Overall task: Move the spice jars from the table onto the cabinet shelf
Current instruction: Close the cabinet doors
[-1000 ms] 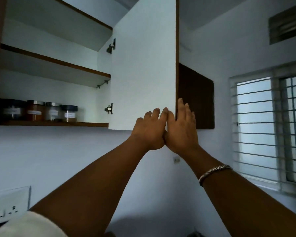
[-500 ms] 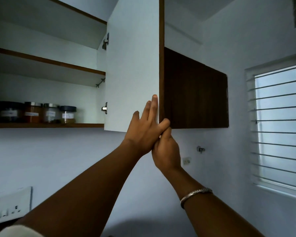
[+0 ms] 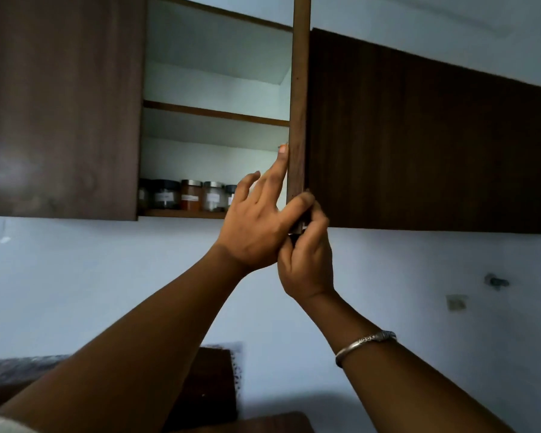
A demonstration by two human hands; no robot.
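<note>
Several labelled spice jars (image 3: 190, 199) stand in a row on the lower cabinet shelf (image 3: 181, 213); the rightmost one is partly hidden behind my fingers. The open cabinet door (image 3: 299, 89) shows edge-on as a narrow brown strip. My left hand (image 3: 253, 232) holds its lower edge, fingers on the inner side and thumb across the outer side. Just below, my right hand (image 3: 306, 264), with a metal bangle on the wrist, grips the door's bottom corner. No jar is in either hand.
Closed dark wood doors flank the opening, a left door (image 3: 60, 104) and a right door (image 3: 419, 135). The upper shelf (image 3: 216, 114) holds nothing visible. A dark wooden board (image 3: 206, 385) leans on the wall below. A small wall fitting (image 3: 495, 281) sits far right.
The door's white inner face showed broadly before; now only its edge shows. My right hand went from flat on the door to gripping its bottom corner, and my left thumb now wraps the edge.
</note>
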